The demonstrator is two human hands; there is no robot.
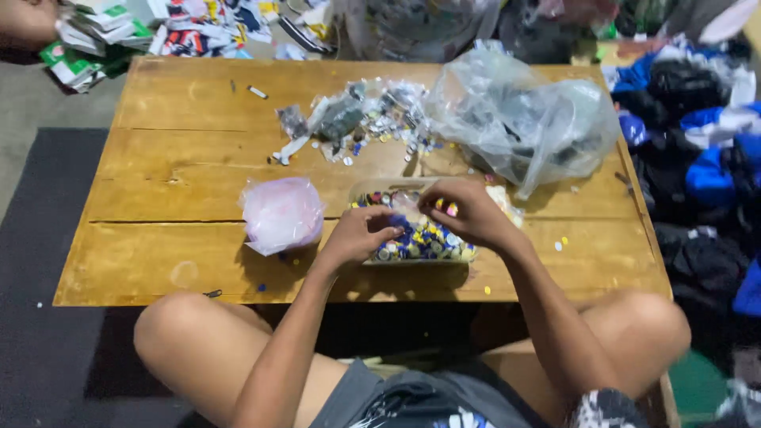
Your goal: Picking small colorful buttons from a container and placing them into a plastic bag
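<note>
Desk [158,261]: warm honey-brown wood with darker grain lines. At its centre, a clear tray [372,189] held small pieces [424,238] in mixed blue, yellow and silver. Left of the tray, a pale pink translucent bag [281,212]. Behind the tray, a colourless, cloudy plastic bag [523,119] over dark contents. Right of the desk, blue-and-black garments [697,158].

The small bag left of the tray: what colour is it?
Pink, translucent small bag, seen in the head view.
</note>
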